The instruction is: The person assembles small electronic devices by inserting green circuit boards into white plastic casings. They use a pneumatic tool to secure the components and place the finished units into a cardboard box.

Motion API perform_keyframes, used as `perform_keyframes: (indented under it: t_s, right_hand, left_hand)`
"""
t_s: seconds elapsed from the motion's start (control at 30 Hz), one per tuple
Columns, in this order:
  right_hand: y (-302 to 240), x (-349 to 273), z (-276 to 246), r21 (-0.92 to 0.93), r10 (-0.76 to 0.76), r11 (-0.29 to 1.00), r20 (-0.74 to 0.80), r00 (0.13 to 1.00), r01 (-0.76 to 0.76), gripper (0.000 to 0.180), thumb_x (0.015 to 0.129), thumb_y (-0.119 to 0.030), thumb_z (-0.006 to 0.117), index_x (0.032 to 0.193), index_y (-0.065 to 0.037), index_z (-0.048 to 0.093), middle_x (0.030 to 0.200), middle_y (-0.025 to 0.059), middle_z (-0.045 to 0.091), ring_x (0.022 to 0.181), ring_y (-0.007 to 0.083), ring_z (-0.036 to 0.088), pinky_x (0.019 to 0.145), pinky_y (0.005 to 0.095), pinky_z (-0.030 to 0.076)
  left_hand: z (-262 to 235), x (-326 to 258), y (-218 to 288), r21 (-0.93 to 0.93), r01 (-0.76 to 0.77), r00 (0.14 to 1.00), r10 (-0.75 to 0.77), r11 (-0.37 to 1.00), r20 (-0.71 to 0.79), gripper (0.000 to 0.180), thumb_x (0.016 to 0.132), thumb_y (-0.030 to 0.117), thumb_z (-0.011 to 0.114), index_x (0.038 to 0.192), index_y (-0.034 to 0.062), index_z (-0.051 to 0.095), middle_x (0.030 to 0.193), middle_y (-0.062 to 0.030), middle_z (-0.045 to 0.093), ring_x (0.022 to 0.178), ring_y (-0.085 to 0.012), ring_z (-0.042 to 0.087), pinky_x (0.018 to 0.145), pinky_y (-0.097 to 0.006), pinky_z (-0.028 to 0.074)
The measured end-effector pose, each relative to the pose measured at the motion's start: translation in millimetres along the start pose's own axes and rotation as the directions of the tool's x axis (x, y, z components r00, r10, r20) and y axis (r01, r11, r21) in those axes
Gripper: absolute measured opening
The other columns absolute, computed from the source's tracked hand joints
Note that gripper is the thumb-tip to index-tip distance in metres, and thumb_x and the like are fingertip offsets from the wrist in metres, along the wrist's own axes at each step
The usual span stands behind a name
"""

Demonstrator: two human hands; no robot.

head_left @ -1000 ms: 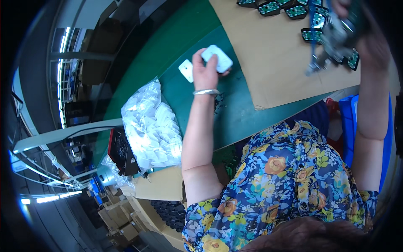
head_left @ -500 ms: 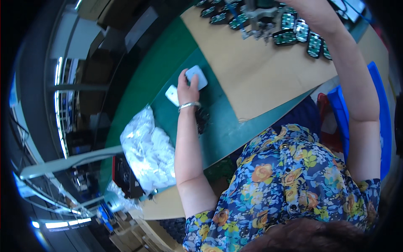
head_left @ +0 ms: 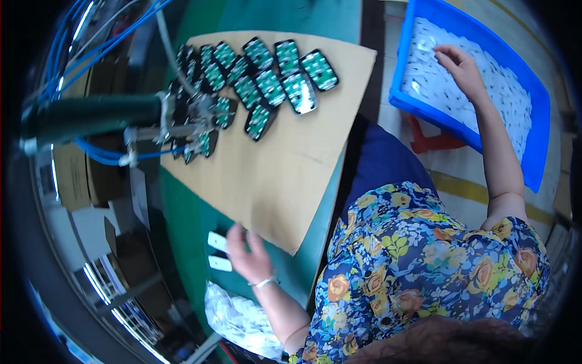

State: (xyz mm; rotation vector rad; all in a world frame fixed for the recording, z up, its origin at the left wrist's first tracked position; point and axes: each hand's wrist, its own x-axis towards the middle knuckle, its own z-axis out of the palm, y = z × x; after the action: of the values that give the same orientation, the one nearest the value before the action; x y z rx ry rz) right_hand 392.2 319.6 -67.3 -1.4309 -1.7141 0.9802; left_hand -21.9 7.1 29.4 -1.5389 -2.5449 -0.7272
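My left hand (head_left: 247,255) is over the green mat with its fingers apart, and nothing shows in it. Beside its fingertips lie two small white rectangular plastic pieces, an upper white piece (head_left: 217,241) and a lower white piece (head_left: 220,263). Off to the right, my right hand (head_left: 464,71) is over a blue bin (head_left: 471,134) filled with small white parts (head_left: 439,85). The thumb and index finger look slightly apart, and I see nothing between them. A clear bag of white pieces (head_left: 242,318) rests below my left hand.
Several green circuit boards in black casings (head_left: 271,87) lie on a tan board (head_left: 267,176). A metal fixture on a dark green arm (head_left: 97,118), with blue hoses, reaches over them from the left. Something red (head_left: 435,138) shows under the bin.
The view has swung to the right, bringing the bin into sight. My left hand has moved off the white pieces it was touching. My right hand, formerly beyond the top edge, is over the bin.
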Motion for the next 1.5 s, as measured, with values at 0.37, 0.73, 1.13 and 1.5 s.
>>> perform_keyframes:
  t_s: [0.37, 0.73, 1.13, 1.5]
  right_hand:
    - [117, 31, 65, -0.566, 0.147, 0.824, 0.192, 0.970, -0.013, 0.032, 0.070, -0.021, 0.066, 0.100, -0.013, 0.056, 0.087, 0.0093, 0.054, 0.085, 0.0267, 0.055, 0.072, 0.0379, 0.044]
    - [103, 19, 82, -0.728, -0.007, 0.664, 0.220, 0.976, 0.169, 0.007, 0.068, -0.006, 0.057, 0.075, -0.005, 0.055, 0.086, 0.0143, 0.053, 0.084, 0.0305, 0.057, 0.067, 0.0417, 0.048]
    - [119, 9, 91, -0.794, -0.139, 0.548, 0.221, 0.965, 0.261, 0.004, 0.073, -0.004, 0.049, 0.076, -0.002, 0.051, 0.081, 0.0160, 0.052, 0.075, 0.0309, 0.058, 0.062, 0.0403, 0.049]
    - [28, -38, 38, -0.621, -0.399, 0.666, 0.170, 0.901, 0.412, 0.009, 0.072, -0.010, 0.057, 0.078, -0.007, 0.050, 0.076, 0.0090, 0.049, 0.071, 0.0269, 0.056, 0.055, 0.0358, 0.045]
  left_hand:
    - [76, 24, 150, -0.472, -0.363, 0.761, 0.548, 0.803, 0.348, 0.023, 0.072, 0.005, 0.065, 0.094, 0.0011, 0.060, 0.094, -0.0122, 0.061, 0.083, -0.0271, 0.057, 0.072, -0.032, 0.046]
    - [68, 17, 146, -0.482, -0.311, 0.751, 0.523, 0.819, 0.404, 0.022, 0.072, 0.006, 0.065, 0.093, 0.0014, 0.060, 0.093, -0.0126, 0.061, 0.083, -0.0275, 0.058, 0.073, -0.032, 0.046]
    - [76, 17, 147, -0.514, -0.311, 0.734, 0.546, 0.799, 0.404, 0.023, 0.072, 0.007, 0.066, 0.094, 0.0016, 0.060, 0.093, -0.0119, 0.061, 0.085, -0.0271, 0.058, 0.073, -0.032, 0.046]
    - [123, 22, 176, -0.701, 0.313, 0.721, 0.320, 0.641, 0.615, 0.033, 0.083, 0.018, 0.058, 0.110, -0.0003, 0.052, 0.098, -0.0132, 0.059, 0.079, -0.0181, 0.059, 0.070, -0.028, 0.048]
